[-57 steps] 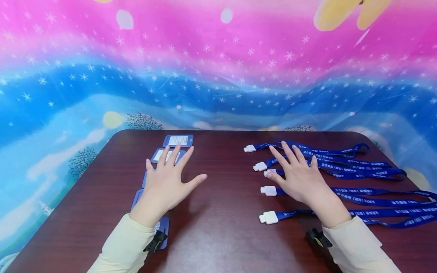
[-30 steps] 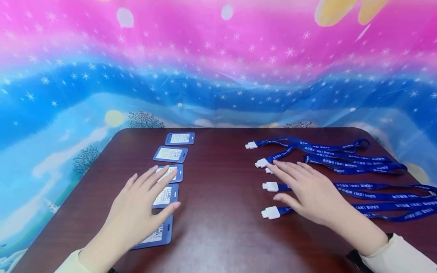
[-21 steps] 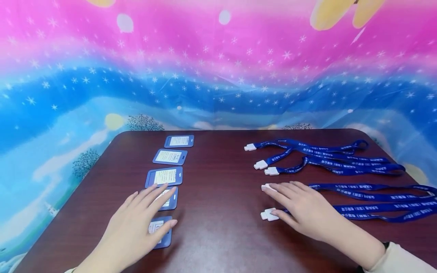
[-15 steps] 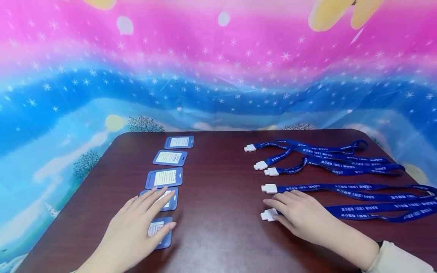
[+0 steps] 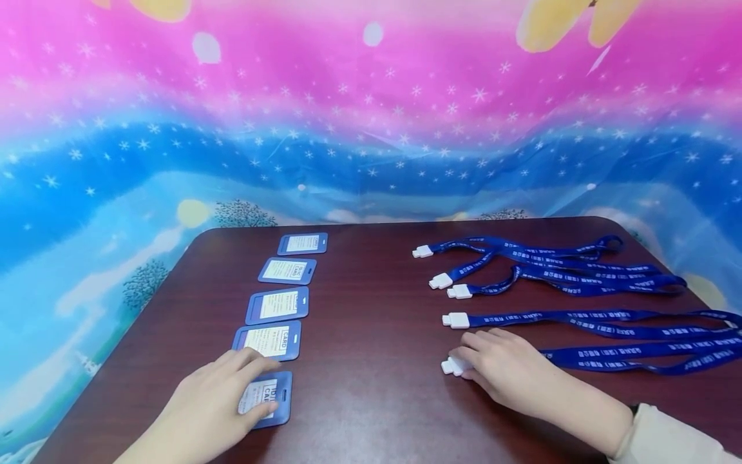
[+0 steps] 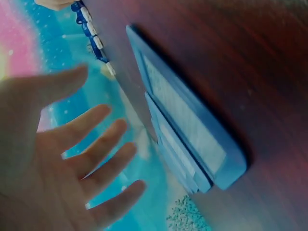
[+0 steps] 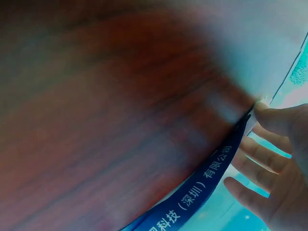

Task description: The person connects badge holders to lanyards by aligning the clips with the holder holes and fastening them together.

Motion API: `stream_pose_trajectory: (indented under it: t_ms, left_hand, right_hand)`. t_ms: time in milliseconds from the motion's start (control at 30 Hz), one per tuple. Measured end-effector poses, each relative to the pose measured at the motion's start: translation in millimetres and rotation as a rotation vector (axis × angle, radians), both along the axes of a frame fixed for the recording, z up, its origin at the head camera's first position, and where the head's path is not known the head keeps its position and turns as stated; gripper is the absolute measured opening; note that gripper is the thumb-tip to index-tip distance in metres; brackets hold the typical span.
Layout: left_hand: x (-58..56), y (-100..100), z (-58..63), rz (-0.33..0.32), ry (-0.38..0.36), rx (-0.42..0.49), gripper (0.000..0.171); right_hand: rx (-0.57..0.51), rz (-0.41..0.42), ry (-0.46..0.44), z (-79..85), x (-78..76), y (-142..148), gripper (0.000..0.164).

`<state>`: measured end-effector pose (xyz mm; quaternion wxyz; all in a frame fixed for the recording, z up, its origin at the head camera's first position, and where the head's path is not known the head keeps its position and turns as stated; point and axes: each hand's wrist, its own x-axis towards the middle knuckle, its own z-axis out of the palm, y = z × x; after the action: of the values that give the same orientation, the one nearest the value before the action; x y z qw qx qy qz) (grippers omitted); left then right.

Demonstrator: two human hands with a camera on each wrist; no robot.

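Observation:
In the head view my left hand [image 5: 203,406] is over the nearest blue ID card holder [image 5: 283,396], fingers loosely bent. The left wrist view shows that hand's fingers apart from the card holders [image 6: 185,115], with nothing between them. My right hand [image 5: 516,374] is at the white plastic end of the nearest blue lanyard [image 5: 614,357]. In the right wrist view its thumb lies on the white end and the index finger is behind it, pinching it; the printed strap [image 7: 192,192] trails away. The palm side is hidden in the head view.
Several more card holders [image 5: 277,305] form a column up the left of the dark wooden table [image 5: 359,322]. Other blue lanyards [image 5: 580,254] lie along the right, white ends facing left. A patterned cloth backdrop [image 5: 371,129] hangs behind the table's far edge.
Both hands have drawn back toward the near side and come down. The right hand has closed on the nearest lanyard's white end. The left has lowered over the nearest card holder.

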<state>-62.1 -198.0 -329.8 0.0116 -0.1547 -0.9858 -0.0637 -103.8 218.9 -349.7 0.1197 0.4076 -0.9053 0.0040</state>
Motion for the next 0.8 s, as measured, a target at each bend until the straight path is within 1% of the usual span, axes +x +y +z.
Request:
stream_pose_trajectory:
  t_ms: [100,167,233,400,500,600,800]
  left_hand:
    - [-0.3,-5.6,-3.7,0.004,-0.066,-0.008,0.063]
    - [-0.7,-8.6,-6.0,0.004,-0.089,-0.003,0.070]
    - [-1.3,-10.9,-7.8,0.002,-0.101,0.002,0.073]
    - [-3.0,-14.7,-10.7,-0.005,-0.121,0.003,0.075]
    - [-4.9,-16.8,-12.8,0.018,-0.172,-0.001,0.074]
    - [-6.8,-19.3,-14.9,0.038,-0.197,-0.005,0.070]
    - [-9.2,-24.2,-19.2,0.015,-0.175,0.003,0.067]
  right_hand:
    - [0.012,-0.003,-0.005,1.4,0.0,-0.4,0.036]
    - [0.013,-0.001,0.006,1.5,-0.5,-0.7,0.034]
    - [0.011,0.002,0.015,1.5,-1.1,-1.0,0.032]
    - [0.037,0.003,0.010,3.2,-1.9,-4.0,0.035]
    - [0.062,-0.010,-0.014,5.5,-2.4,-7.2,0.036]
    - [0.071,-0.018,-0.031,7.9,-3.5,-10.7,0.034]
    - [0.042,0.018,-0.014,9.2,-5.1,-20.5,0.025]
